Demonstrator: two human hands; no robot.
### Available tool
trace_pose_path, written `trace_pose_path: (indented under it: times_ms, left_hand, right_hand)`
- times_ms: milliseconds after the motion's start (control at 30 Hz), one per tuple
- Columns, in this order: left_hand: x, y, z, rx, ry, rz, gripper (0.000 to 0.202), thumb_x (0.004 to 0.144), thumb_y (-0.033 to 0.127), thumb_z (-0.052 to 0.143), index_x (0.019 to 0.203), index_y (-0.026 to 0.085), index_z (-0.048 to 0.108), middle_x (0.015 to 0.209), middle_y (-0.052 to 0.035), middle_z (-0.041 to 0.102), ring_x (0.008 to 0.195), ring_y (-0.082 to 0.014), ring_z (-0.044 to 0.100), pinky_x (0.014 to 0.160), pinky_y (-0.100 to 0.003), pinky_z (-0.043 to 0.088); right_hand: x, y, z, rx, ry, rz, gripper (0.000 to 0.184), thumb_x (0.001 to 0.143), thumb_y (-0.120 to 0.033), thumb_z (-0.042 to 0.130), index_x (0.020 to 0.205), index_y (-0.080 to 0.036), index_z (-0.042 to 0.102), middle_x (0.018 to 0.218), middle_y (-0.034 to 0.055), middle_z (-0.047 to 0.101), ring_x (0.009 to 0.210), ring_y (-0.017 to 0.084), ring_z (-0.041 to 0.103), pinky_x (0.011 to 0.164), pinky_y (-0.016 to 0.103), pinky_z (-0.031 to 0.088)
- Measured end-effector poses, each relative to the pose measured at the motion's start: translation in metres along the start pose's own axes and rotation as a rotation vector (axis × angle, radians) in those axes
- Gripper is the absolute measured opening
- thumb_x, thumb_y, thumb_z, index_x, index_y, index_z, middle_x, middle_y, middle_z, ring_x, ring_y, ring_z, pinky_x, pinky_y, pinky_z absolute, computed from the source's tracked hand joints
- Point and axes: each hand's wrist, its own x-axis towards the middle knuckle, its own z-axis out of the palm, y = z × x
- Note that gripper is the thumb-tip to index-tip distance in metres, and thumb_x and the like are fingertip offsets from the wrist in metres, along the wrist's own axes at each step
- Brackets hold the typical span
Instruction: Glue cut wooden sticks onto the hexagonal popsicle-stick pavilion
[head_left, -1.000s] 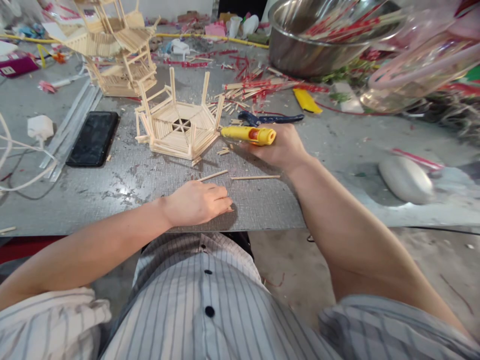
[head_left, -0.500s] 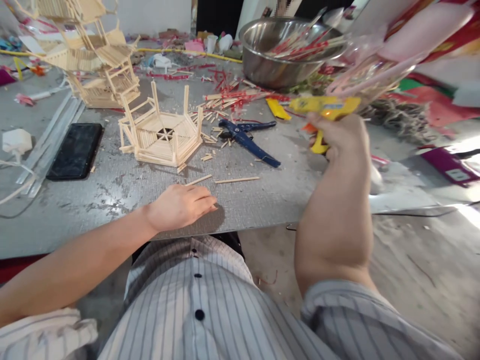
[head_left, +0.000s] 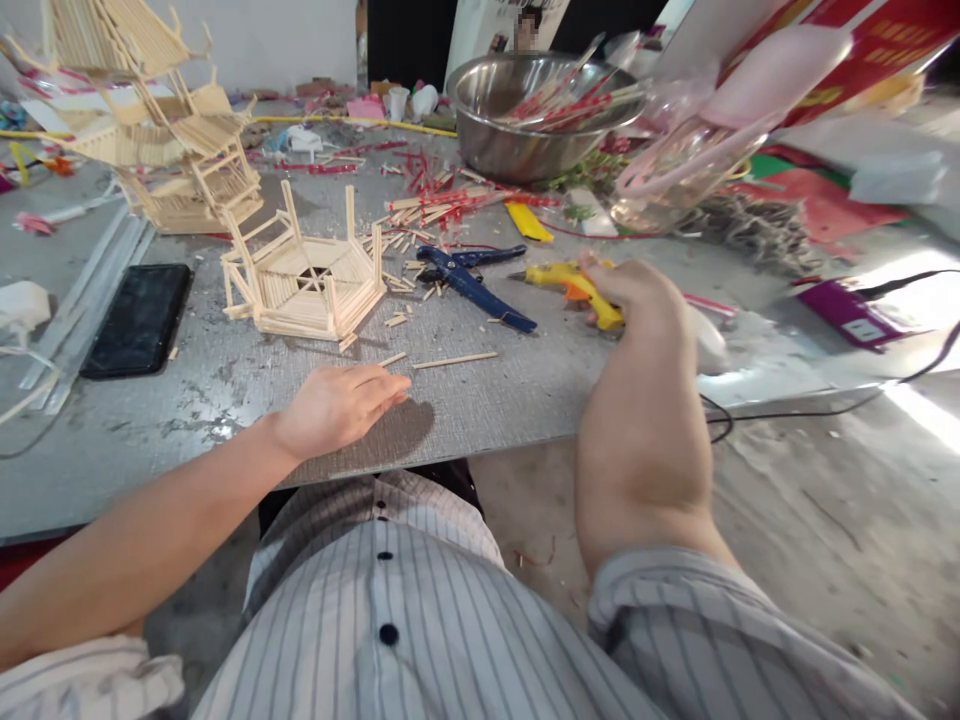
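My right hand (head_left: 630,285) is closed on a yellow hot glue gun (head_left: 551,273) with an orange trigger, low over the table, its nozzle pointing left. Close to the table's front edge is my left hand (head_left: 341,405), palm down, fingers stretched out together; the underside of its fingers is hidden. Just beyond it lie a thin wooden stick (head_left: 456,360) and a second one partly covered by the hand. A hexagonal stick frame (head_left: 307,290) with upright posts stands behind them. Blue-handled cutters (head_left: 480,290) rest between the frame and the glue gun.
A tiered stick model (head_left: 180,150) stands at the back left, near a black phone (head_left: 136,320) and clear glue sticks (head_left: 75,310). Behind are a steel bowl (head_left: 517,150) and scattered red-wrapped sticks (head_left: 457,205). A purple box (head_left: 851,315) and black cable (head_left: 795,413) are at right.
My right hand has lowered the glue gun toward the table, and its nozzle has come down beside the cutters. My left hand stays near the front edge. The view has shifted slightly.
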Motion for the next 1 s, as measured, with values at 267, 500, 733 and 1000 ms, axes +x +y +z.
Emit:
trace_pose_path:
  times_ms: [267,500,733,1000]
  left_hand:
    - [0.012,-0.001,-0.017,-0.259,0.073,-0.206,0.021,0.097,0.023,0.051,0.095,0.015,0.07,0.083,-0.0049,0.07,0.071,-0.0097,0.066,0.063,-0.019,0.052]
    - [0.039,-0.017,-0.048,-0.289,0.259,-0.392,0.018,0.089,0.032,0.065,0.083,0.019,0.076,0.069,0.0011,0.063,0.062,-0.007,0.058,0.055,-0.019,0.046]
    - [0.049,-0.032,-0.038,-0.323,0.24,-0.405,0.017,0.086,0.03,0.067,0.072,0.026,0.076,0.059,0.001,0.056,0.056,-0.0101,0.053,0.048,-0.026,0.036]
    - [0.035,-0.048,-0.052,-0.169,0.287,-0.535,0.026,0.089,0.047,0.06,0.098,0.026,0.072,0.076,-0.0021,0.066,0.061,-0.014,0.055,0.058,-0.031,0.04]
  right_hand:
    - [-0.023,-0.071,-0.014,-0.097,0.411,0.302,0.038,0.071,-0.028,0.073,0.057,-0.025,0.038,0.099,0.0248,0.068,0.096,0.026,0.06,0.085,0.045,0.039]
    - [-0.098,-0.184,0.023,0.719,-0.3,-0.543,0.015,0.069,-0.024,0.073,0.077,-0.02,0.06,0.071,-0.0007,0.063,0.058,0.009,0.053,0.054,0.025,0.044]
    - [-0.119,-0.22,0.052,0.876,-0.473,-0.736,0.027,0.074,-0.038,0.073,0.082,-0.019,0.056,0.067,-0.0058,0.055,0.06,0.005,0.054,0.052,0.018,0.043]
    - [-0.104,-0.205,0.079,0.865,-0.417,-0.585,0.019,0.079,-0.033,0.069,0.086,-0.019,0.059,0.069,-0.0029,0.059,0.066,0.01,0.06,0.06,0.024,0.048]
